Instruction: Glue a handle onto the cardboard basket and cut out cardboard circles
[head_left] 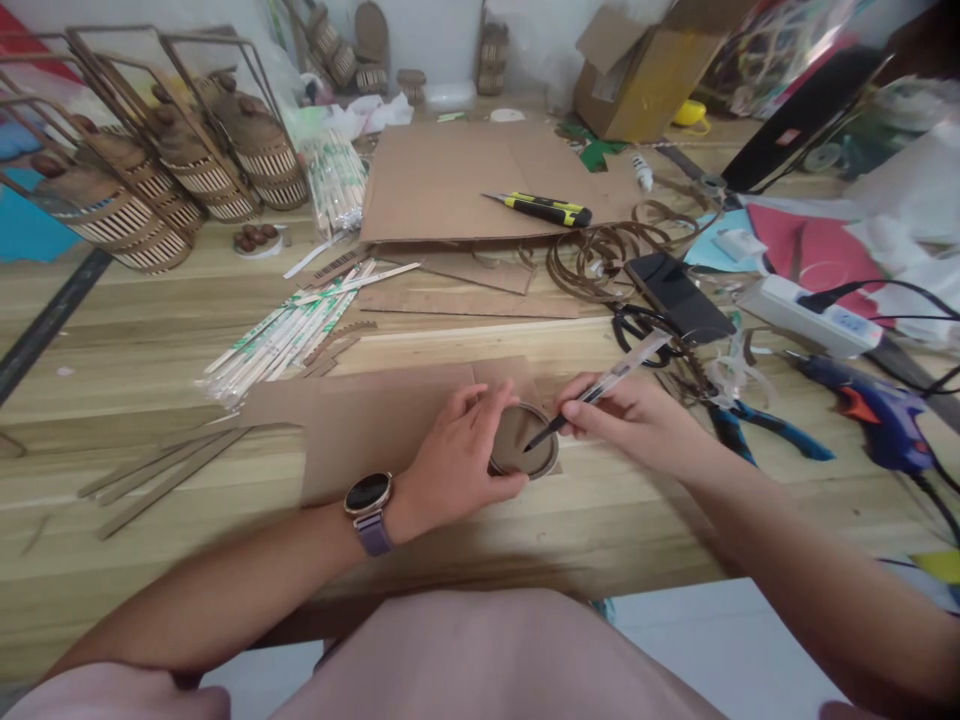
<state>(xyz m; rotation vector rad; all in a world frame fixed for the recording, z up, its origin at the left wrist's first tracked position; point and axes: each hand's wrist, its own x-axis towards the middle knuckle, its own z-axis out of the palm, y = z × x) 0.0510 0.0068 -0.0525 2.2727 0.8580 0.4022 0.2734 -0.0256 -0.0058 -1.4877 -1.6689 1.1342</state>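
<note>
Held the round brown piece (pixel 525 440) flat over the right end of the cardboard sheet (pixel 352 430) on the table (pixel 600 545), lightly between the half-open left hand's (pixel 457 450) thumb and fingers, and pinched the pen (pixel 611 378) in the closed right hand (pixel 637 420), tip inside the rim. Judged the piece light, stiffish but crushable, best taken by opposite sides of the rim; through the blur, could not gauge thickness. Had the phone (pixel 679 292) and blue-handled pliers (pixel 787 432) off to the right.
</note>
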